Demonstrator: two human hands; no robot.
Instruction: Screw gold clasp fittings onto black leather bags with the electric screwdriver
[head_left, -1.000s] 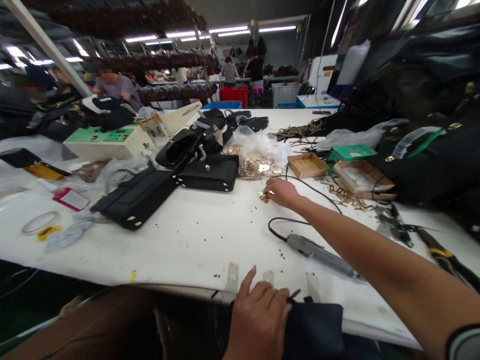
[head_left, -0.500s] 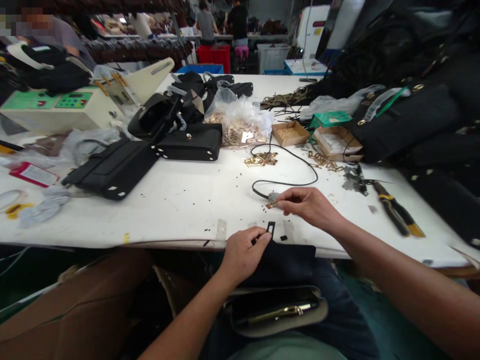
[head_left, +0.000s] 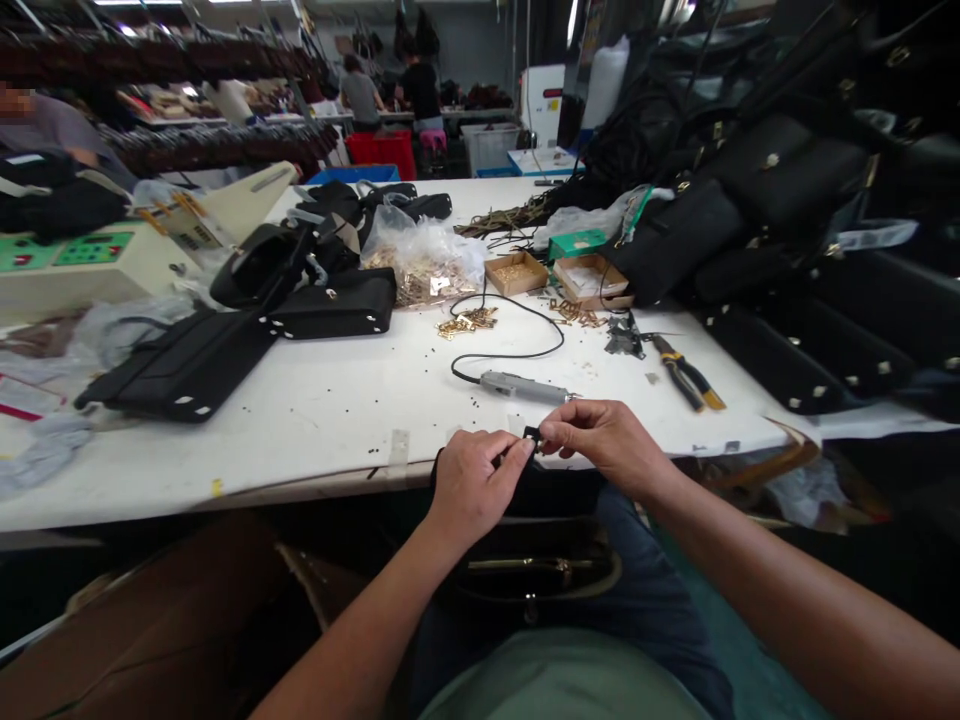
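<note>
A black handbag (head_left: 536, 560) rests on my lap at the near edge of the white table (head_left: 322, 400). My left hand (head_left: 472, 485) pinches a small black strap tab (head_left: 530, 436) that rises from the bag. My right hand (head_left: 604, 440) meets it from the right, fingertips pinched on a small metal fitting that I can barely see. The two hands touch at the tab. A grey corded hand tool (head_left: 521, 387) lies on the table just beyond them.
Loose gold fittings (head_left: 466, 322), a plastic bag of them (head_left: 424, 260), small cardboard boxes (head_left: 517, 272) and pliers (head_left: 686, 372) lie further back. Black bags (head_left: 187, 365) sit left, more are stacked right (head_left: 787, 230). A cream machine (head_left: 82, 265) stands far left. People work behind.
My right hand came back from the pile of gold fittings with a small piece and joined my left hand at the strap tab. The view has tilted down toward my lap.
</note>
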